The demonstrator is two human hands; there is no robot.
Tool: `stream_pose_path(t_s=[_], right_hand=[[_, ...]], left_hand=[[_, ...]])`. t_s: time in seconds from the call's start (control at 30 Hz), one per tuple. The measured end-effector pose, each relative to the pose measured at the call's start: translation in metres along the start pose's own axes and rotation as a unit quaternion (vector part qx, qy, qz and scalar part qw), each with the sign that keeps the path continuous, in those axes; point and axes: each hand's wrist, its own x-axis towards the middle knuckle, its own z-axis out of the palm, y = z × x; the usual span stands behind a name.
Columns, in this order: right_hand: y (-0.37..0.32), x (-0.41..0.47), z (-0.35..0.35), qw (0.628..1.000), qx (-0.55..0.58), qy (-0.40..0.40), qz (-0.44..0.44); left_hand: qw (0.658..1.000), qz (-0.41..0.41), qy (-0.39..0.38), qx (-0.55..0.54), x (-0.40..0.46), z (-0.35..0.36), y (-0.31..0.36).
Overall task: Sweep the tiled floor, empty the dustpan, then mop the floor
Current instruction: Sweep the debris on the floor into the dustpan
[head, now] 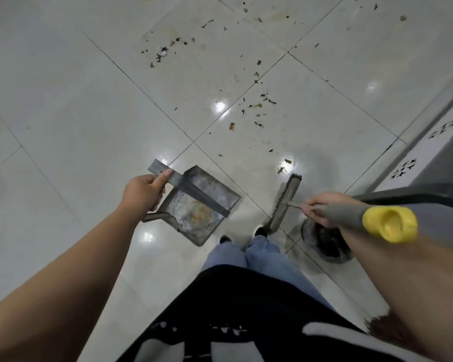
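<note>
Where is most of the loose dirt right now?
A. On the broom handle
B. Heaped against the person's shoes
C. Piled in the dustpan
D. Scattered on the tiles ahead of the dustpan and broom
D: dark bits of dirt lie spread over the tiles beyond the dustpan and the broom, and the pan holds only a faint smear.

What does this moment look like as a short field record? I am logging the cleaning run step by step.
left hand: left hand grips the flat handle of the grey metal dustpan
right hand: right hand grips the grey broom handle with a yellow end cap
broom head: grey brush head, bristles low near the floor
dustpan contents: a little orange-brown residue, mostly bare
debris: dark scattered bits on the glossy white tiled floor, ahead of both tools
stage: sweeping not finished
</note>
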Motion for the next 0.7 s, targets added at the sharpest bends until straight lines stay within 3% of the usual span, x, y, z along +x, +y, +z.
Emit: stream_pose_path(t_s=[0.27, 0.57, 0.7], right_hand=[[-0.051, 0.004, -0.003, 0.991, 0.112, 0.058, 0.053], [-0.09, 0.009, 0.01, 0.986, 0.142, 0.076, 0.052], [-0.11, 0.015, 0.001, 0.99, 0.085, 0.094, 0.062]], left_hand=[[0.997, 0.017, -0.056, 0.052, 0.087, 0.002, 0.047], [0.991, 0.022, -0.105, 0.084, 0.136, 0.02, 0.102], [0.989, 0.026, -0.118, 0.085, 0.138, 0.028, 0.108]])
